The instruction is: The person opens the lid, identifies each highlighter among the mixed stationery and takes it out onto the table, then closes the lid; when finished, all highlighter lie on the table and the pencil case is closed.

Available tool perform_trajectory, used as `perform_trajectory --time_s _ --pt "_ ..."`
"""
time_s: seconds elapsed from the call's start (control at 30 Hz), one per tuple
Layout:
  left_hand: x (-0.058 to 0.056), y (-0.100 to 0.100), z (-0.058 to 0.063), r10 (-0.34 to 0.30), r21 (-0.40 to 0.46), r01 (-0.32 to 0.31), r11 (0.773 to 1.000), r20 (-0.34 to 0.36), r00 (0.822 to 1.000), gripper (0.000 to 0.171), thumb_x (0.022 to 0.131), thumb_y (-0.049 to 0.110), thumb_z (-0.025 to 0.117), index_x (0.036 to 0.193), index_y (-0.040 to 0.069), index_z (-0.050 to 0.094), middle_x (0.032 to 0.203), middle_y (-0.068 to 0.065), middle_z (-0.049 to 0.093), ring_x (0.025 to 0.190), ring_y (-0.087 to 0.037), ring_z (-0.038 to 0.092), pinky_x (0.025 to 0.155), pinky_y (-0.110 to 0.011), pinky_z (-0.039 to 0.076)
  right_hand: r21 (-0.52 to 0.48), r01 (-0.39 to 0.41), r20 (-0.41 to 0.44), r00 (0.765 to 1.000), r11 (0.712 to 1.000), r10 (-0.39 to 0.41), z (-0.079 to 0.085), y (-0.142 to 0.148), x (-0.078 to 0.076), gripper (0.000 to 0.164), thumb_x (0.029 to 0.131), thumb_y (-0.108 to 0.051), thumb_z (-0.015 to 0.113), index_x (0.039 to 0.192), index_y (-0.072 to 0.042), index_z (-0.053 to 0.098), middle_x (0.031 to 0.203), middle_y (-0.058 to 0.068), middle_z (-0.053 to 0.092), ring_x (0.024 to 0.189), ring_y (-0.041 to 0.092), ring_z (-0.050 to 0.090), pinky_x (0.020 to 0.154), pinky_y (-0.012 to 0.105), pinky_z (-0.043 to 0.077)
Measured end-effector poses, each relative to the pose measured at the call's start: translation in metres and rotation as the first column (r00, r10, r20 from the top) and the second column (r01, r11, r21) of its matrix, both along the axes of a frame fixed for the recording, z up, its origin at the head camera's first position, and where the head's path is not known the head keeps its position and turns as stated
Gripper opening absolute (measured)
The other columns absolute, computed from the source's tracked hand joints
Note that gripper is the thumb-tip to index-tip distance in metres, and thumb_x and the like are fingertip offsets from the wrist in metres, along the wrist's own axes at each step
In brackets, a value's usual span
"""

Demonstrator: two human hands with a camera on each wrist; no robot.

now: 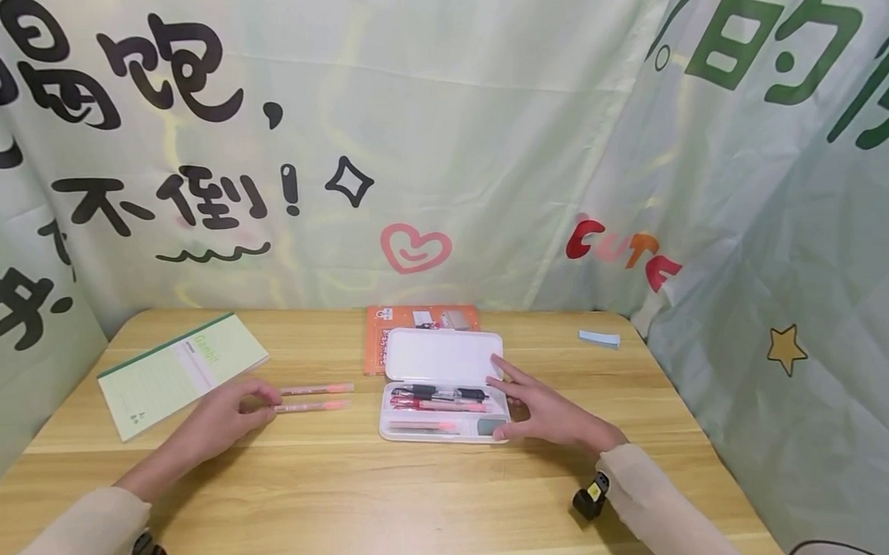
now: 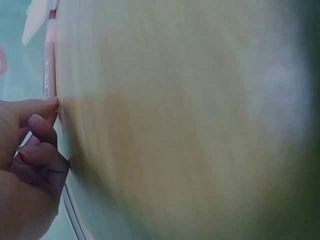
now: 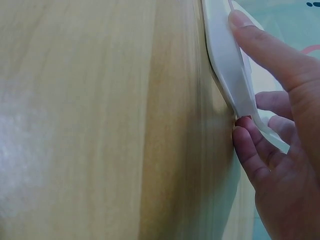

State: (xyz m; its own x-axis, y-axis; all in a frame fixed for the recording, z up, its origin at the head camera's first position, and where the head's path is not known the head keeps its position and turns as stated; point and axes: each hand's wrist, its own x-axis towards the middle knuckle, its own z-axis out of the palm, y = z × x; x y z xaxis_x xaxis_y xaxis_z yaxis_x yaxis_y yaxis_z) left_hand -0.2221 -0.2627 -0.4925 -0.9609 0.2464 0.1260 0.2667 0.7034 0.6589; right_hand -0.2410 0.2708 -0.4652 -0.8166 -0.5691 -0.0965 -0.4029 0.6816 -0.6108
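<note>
Two slim pinkish pens with orange-pink ends, an upper pen [image 1: 317, 390] and a lower pen [image 1: 313, 407], lie side by side on the table. My left hand [image 1: 223, 420] pinches the left end of the lower pen, its fingertips close to the upper one too. To the right, a white pencil case [image 1: 384, 425] lies with its lid [image 1: 444, 354] raised. Inside are black pens, a red pen [image 1: 438, 405], a pinkish pen and a grey-green block [image 1: 490, 426]. My right hand [image 1: 547, 410] holds the case's right end, thumb on the near rim and fingers by the lid and side.
A pale green notepad [image 1: 184, 376] lies at the left, just beyond my left hand. Behind the case, an orange booklet [image 1: 376, 338] is partly covered by the lid. A small light-blue strip [image 1: 599, 339] sits at the back right. Printed cloth [image 1: 483, 143] hangs around the table.
</note>
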Motion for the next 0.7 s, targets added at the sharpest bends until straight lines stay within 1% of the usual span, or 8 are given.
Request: perform_trajectory --time_s 0.1,0.17,0.3,0.4,0.6,0.7 --pt "-0.0014 -0.0003 0.0003 -0.006 -0.015 0.006 1.0 -0.005 1.0 0.015 0.097 0.01 0.082 0.105 0.022 0.077 0.124 -0.008 0.076 0.11 -0.026 0.064 0.091 -0.043 0.05 0.001 -0.002 -0.004 1.0 1.0 0.002 -0.0007 0.0002 -0.0002 0.092 0.094 -0.048 0.085 0.166 -0.01 0.044 0.185 0.007 0.007 0.168 0.044 0.017 0.128 0.067 0.03" --pt "-0.0027 -0.0007 0.0 -0.007 -0.019 0.007 1.0 -0.007 1.0 0.016 0.097 0.008 0.081 0.104 0.021 0.077 0.123 -0.008 0.076 0.11 -0.026 0.063 0.091 -0.043 0.05 0.001 -0.001 -0.003 1.0 1.0 0.001 -0.0005 0.0001 -0.0001 0.092 0.094 -0.048 0.085 0.166 -0.01 0.044 0.185 0.006 0.007 0.168 0.044 0.017 0.128 0.067 0.03" --pt "-0.004 -0.0002 -0.0003 -0.008 -0.027 0.008 1.0 -0.014 1.0 0.017 0.097 0.005 0.08 0.104 0.02 0.076 0.122 -0.009 0.077 0.114 -0.029 0.065 0.093 -0.05 0.053 0.004 0.003 -0.001 1.0 1.0 -0.003 0.0003 -0.0004 0.0003 0.092 0.094 -0.049 0.085 0.167 -0.01 0.044 0.185 0.006 0.007 0.168 0.044 0.016 0.128 0.068 0.029" --pt "-0.0039 0.0004 0.0 -0.013 -0.026 0.013 1.0 -0.018 1.0 0.015 0.097 0.006 0.081 0.105 0.019 0.077 0.121 -0.009 0.077 0.117 -0.03 0.066 0.095 -0.054 0.054 0.008 0.004 -0.002 1.0 1.0 -0.004 0.0005 -0.0003 0.0004 0.092 0.094 -0.049 0.085 0.166 -0.01 0.044 0.185 0.007 0.007 0.168 0.044 0.016 0.128 0.068 0.028" --pt "-0.0037 -0.0005 -0.0002 -0.025 -0.016 0.024 1.0 -0.021 0.999 0.014 0.097 0.008 0.082 0.105 0.017 0.076 0.122 -0.01 0.077 0.117 -0.032 0.067 0.093 -0.056 0.056 0.005 0.004 0.003 1.0 1.0 -0.004 0.0001 0.0 0.0003 0.092 0.094 -0.048 0.085 0.167 -0.01 0.044 0.185 0.007 0.007 0.168 0.044 0.016 0.129 0.068 0.028" --pt "-0.0034 -0.0007 -0.0003 -0.021 -0.011 0.021 1.0 -0.018 1.0 0.014 0.097 0.009 0.083 0.106 0.017 0.076 0.123 -0.011 0.076 0.119 -0.035 0.067 0.094 -0.058 0.056 0.004 0.003 0.005 1.0 1.0 -0.004 -0.0001 0.0 0.0 0.091 0.094 -0.048 0.085 0.167 -0.01 0.044 0.185 0.006 0.006 0.168 0.044 0.015 0.129 0.068 0.028"
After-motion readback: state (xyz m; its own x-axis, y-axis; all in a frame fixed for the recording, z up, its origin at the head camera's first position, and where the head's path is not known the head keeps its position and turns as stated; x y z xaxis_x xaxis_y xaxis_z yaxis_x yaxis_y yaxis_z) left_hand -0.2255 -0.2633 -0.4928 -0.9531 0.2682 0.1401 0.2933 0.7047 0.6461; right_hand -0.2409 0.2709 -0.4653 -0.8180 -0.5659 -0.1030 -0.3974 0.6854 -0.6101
